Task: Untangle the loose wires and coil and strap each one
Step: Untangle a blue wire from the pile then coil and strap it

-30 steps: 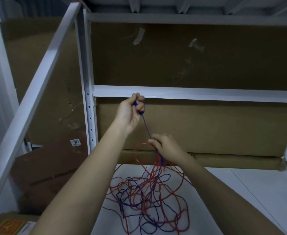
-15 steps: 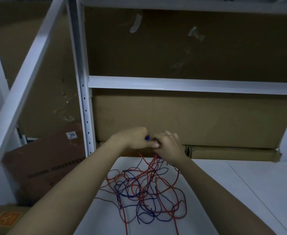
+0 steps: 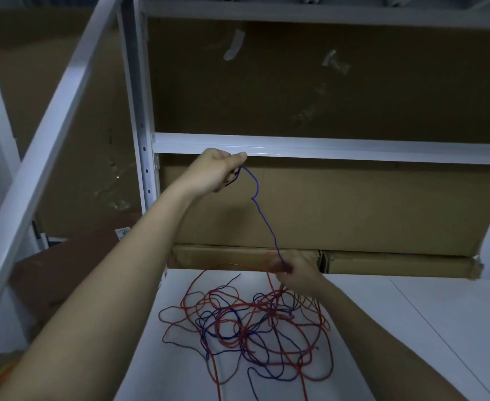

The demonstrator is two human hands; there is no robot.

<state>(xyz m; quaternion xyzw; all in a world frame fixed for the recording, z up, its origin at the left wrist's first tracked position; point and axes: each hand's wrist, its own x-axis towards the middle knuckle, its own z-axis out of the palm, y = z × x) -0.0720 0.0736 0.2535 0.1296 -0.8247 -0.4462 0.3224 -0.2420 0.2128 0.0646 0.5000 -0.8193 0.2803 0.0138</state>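
A white metal shelving rack [image 3: 324, 147] backed by large sheets of brown cardboard [image 3: 339, 204] fills the dim room, and in front of it a white tabletop [image 3: 411, 328] carries a loose tangle of red and blue wires [image 3: 246, 328]. The left hand [image 3: 219, 172] is raised to the level of the rack's crossbeam, its fingers [image 3: 238, 157] curled closed and pinching the end of the blue wire [image 3: 262, 218]. From those fingers the blue wire loops out and runs down and to the right to the right hand [image 3: 298, 272], which is low, just above the far edge of the tabletop. The right hand's fingers are blurred; they appear closed round the blue wire and some red strands, though the exact grip is hard to make out. Below and toward the viewer from the right fingers, the rest of the tangle lies spread flat on the tabletop.
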